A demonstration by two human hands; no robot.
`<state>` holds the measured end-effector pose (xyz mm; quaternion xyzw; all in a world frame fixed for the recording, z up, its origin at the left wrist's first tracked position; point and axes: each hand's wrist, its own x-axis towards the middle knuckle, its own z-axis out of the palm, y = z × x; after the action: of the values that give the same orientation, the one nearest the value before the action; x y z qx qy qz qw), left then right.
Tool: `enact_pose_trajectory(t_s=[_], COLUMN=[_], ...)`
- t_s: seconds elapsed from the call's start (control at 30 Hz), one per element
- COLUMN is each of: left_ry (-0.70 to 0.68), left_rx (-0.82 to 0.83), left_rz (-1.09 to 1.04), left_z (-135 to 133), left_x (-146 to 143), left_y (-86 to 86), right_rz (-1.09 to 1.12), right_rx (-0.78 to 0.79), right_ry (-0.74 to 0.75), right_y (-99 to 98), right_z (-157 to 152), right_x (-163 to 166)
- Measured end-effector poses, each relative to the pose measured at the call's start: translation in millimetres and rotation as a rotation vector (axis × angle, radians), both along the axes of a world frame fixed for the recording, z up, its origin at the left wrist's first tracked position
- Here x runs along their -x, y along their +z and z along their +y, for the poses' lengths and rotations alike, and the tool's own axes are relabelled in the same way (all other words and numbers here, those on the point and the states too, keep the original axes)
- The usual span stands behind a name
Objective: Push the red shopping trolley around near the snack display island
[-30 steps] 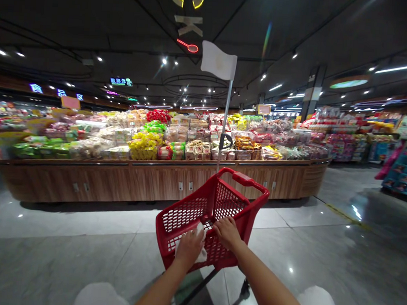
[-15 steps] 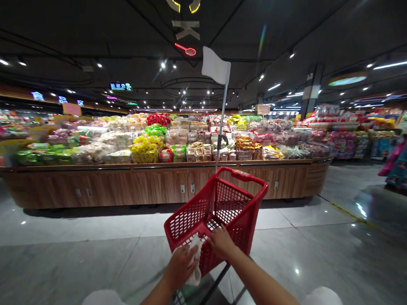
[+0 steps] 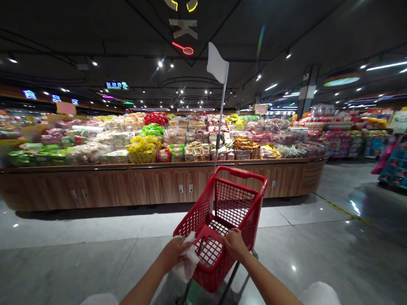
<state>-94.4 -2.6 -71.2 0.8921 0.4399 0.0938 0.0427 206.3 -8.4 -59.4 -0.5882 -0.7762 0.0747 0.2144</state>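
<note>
Gripping 1 cloth (image 3: 187, 267) and 1 cart (image 3: 212, 282)

Clutching the cloth in bunched fingers of the left hand (image 3: 172, 255) at the cart's near left corner. Gripping the right edge with the right hand (image 3: 235, 243). Beyond, facing a counter (image 3: 153, 189) heaped with packets (image 3: 143, 149) to its front edge.

Dk ceiling (image 3: 77, 16) w/ bright spotlights (image 3: 160, 64) — shiny grey flr (image 3: 62, 263), lg wood-panelled display counter (image 3: 149, 186).
</note>
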Motion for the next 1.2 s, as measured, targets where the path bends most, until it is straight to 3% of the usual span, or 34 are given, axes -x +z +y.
enact_pose_trajectory(t_s=[0.17,0.3,0.4,0.53,0.67,0.87,0.97,1.1,1.2], left_ry=[-0.026,0.043,0.068,0.07,0.026,-0.123,-0.129,0.009,0.026], left_rx=[0.035,-0.034,-0.078,-0.086,-0.107,-0.248,-0.184,-0.125,-0.085], left_rz=[0.085,0.179,0.19,0.194,0.182,0.109,0.145,0.162,0.18], left_z=[-2.0,-8.6,-10.6,-9.8,-1.5,14.9,8.5,-7.9,-12.3], left_x=[-46.4,-70.0,-81.2,-89.5,-77.3,-52.5,-79.1,-128.9,-143.0], left_y=[9.2,2.6,-2.9,-5.6,-5.9,-3.4,-4.2,-4.8,0.1], right_rz=[-0.136,-0.206,-0.193,-0.239,-0.258,-0.234,-0.173,-0.123,-0.191], right_rx=[0.019,0.031,-0.019,-0.071,-0.074,-0.013,-0.033,-0.103,-0.052], right_ry=[0.009,0.007,-0.054,0.054,0.18,-0.025,-0.032,0.017,0.034], right_y=[4.9,-9.7,-21.4,-25.7,-18.0,-7.9,-5.7,-3.9,-2.8], right_z=[-30.5,-60.2,-68.1,-62.6,-52.3,-35.2,-29.4,-27.0,-26.0], right_x=[17.5,54.0,58.0,33.2,8.8,2.8,5.1,4.8,1.8])
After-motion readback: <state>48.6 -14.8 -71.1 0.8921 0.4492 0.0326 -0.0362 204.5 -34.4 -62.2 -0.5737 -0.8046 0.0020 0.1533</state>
